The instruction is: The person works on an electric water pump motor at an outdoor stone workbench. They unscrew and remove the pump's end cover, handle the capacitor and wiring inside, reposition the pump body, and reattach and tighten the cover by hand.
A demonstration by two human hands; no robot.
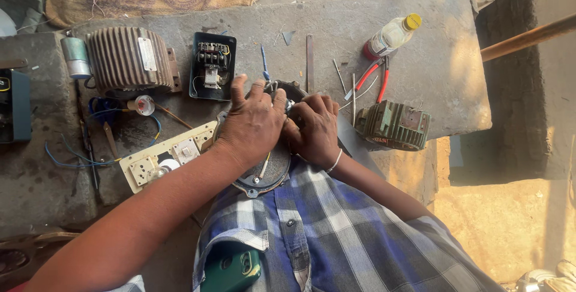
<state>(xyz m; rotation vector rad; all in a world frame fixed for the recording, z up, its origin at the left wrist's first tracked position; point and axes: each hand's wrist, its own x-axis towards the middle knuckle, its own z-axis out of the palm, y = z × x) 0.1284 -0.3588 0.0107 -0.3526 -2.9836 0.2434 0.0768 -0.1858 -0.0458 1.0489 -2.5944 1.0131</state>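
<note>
Left hand (252, 121) lies spread, fingers (239, 88) wide, palm down on the round motor part (267, 175) held against the person's lap at 6 o'clock of the slab. Right hand (315, 130) is curled tight just beside it, touching the left thumb side; fingers narrow, pinching something small I can't make out. A thin white wire (264, 165) runs out from under the left palm.

Risks as I see them:
- Motor part sits half off the slab (432, 64) edge, propped on the lap. If the left hand eases off, it could tip or slide down.
- Both hands cover the work, so a slip of the right fingers could nick the wire or a knuckle.
- Thin metal rods (354, 91) and red-handled pliers (375, 79) lie near, at 1 o'clock; an elbow swing could sweep them off.
- Plastic bottle (393, 34) lies on its side at 1 o'clock; may roll or leak.
- Switch board (168, 155) at 9 o'clock trails loose blue wires (78, 161); easy to snag.
</note>
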